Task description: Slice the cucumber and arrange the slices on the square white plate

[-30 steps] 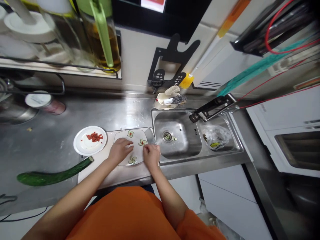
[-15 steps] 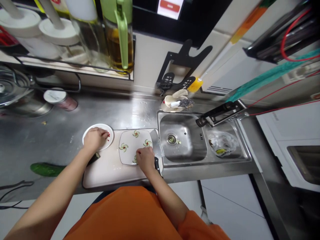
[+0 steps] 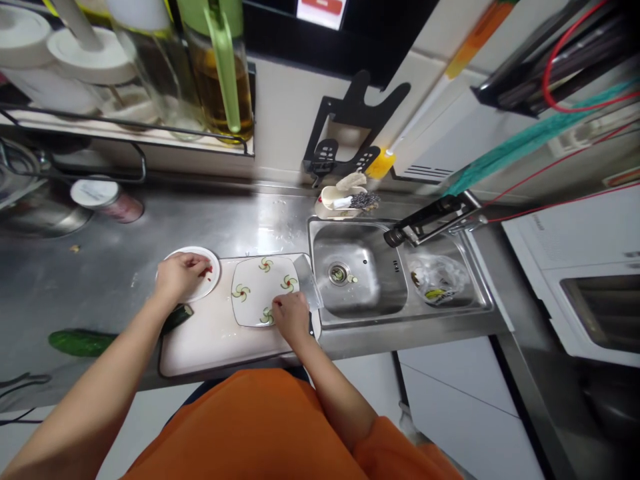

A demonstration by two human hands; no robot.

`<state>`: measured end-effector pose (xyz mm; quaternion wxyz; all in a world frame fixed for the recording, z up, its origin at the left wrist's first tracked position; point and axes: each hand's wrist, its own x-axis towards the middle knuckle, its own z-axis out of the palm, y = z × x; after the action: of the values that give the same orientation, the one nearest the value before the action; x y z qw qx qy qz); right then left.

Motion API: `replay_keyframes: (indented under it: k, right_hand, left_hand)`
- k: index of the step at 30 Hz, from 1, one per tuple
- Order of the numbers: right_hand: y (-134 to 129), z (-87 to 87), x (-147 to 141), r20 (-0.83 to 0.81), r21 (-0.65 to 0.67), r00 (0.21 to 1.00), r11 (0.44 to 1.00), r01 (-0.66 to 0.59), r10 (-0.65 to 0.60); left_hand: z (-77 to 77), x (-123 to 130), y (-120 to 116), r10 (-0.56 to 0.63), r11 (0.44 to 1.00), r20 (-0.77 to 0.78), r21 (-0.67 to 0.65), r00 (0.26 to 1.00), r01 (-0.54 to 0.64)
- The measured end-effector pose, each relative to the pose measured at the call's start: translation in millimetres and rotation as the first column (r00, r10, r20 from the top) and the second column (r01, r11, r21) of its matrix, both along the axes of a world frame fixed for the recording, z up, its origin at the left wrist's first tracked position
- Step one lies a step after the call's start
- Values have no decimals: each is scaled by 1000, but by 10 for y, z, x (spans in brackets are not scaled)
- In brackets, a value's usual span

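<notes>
Pressing fingertips together, with left hand [image 3: 176, 279] at the red pieces [image 3: 209, 271] on the round white plate [image 3: 202, 291] and right hand [image 3: 294, 317] over the square plate [image 3: 253, 277], contents indistinct, pinch pieces lightly: probably light, soft, slippery.

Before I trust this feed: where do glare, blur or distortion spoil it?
Head view: white glare on the steel counter behind the square plate; head view: wide-angle stretch around the oil bottle; head view: the white appliance at far right looks soft; head view: left hand fingertips too small to read.
</notes>
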<state>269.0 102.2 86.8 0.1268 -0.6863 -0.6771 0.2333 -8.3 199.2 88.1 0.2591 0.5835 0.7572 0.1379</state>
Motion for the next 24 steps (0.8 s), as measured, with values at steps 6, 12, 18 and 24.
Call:
replay_keyframes:
  k: [6, 12, 18, 24]
  right_hand:
    - [-21, 3, 37, -25, -19, 999, 999, 27, -27]
    - [-65, 11, 22, -102, -24, 994, 999, -39, 36]
    - [-112, 17, 26, -70, -83, 990, 988, -129, 123]
    - [-127, 32, 50, -32, -123, 989, 981, -150, 147]
  left_hand:
    - [56, 397, -418, -124, 978, 159, 187, 979, 93]
    - [-109, 965, -894, -372, 916, 242, 251, 896, 313]
    - [-226, 1103, -1004, -465, 871, 201, 279, 862, 405]
    - [-302, 1139, -1057, -452, 879, 234, 281, 860, 385]
